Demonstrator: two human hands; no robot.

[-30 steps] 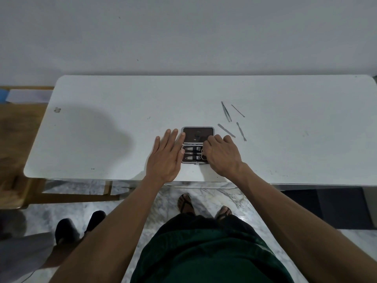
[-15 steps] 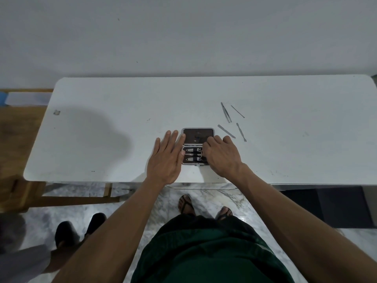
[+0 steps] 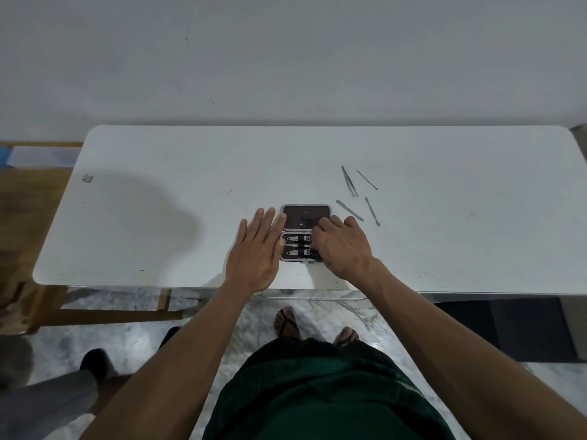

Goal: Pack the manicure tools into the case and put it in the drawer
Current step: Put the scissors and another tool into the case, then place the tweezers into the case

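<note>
Case (image 3: 305, 217) lies open on white table (image 3: 190, 192), near the front edge, in line with the person's body. Far half is a dark, plain panel with a pale rim. Near half holds two nail clippers (image 3: 297, 245) in slots, lying side by side, long axis left to right.

Left hand (image 3: 258, 252) flat on the tabletop, palm down, fingers spread and straight, gripping nothing. Its thumb side touches the left edge of the case; index fingertip reaches the far-left corner of the dark panel.

Right hand (image 3: 341, 246) rests over the right part of the case, knuckles up, fingers curled down onto the right side of the case. Cannot tell whether it pinches anything; fingertips are hidden under the hand.

Four loose metal tools lie on the table just beyond and to the right of the case, apart from both hands. Tweezers (image 3: 348, 181) lie farthest back, points away from the person. Thin pick (image 3: 367, 180) lies beside them to the right, angled. Flat file (image 3: 349, 210) lies nearer, just beside the case's far-right corner. Small double-ended pusher (image 3: 372, 211) lies right of the file, not touching it.

Wooden bench (image 3: 28, 198) stands at the table's left end.
</note>
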